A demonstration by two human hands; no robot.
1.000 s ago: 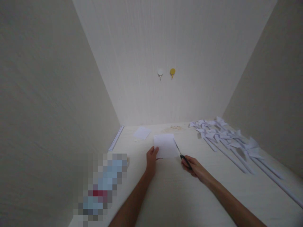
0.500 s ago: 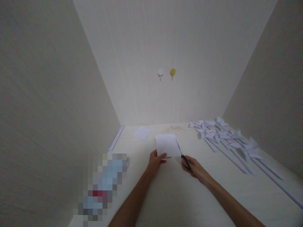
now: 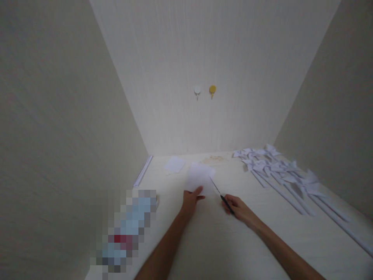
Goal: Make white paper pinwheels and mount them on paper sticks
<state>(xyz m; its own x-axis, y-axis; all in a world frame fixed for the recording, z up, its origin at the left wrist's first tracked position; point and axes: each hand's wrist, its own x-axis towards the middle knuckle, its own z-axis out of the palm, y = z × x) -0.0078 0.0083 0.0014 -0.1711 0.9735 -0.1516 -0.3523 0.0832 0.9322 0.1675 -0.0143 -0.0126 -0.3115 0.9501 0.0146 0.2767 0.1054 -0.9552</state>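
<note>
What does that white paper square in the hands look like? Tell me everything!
The paper is a plain white square, thin and a bit blurred. It is tilted so that one corner points toward the back wall. The left hand pinches its near edge with the thumb on top. The scissors, with dark handles and thin blades, held in the right hand, meet its right edge. It sits over the pale table; whether it rests on it cannot be told.
</note>
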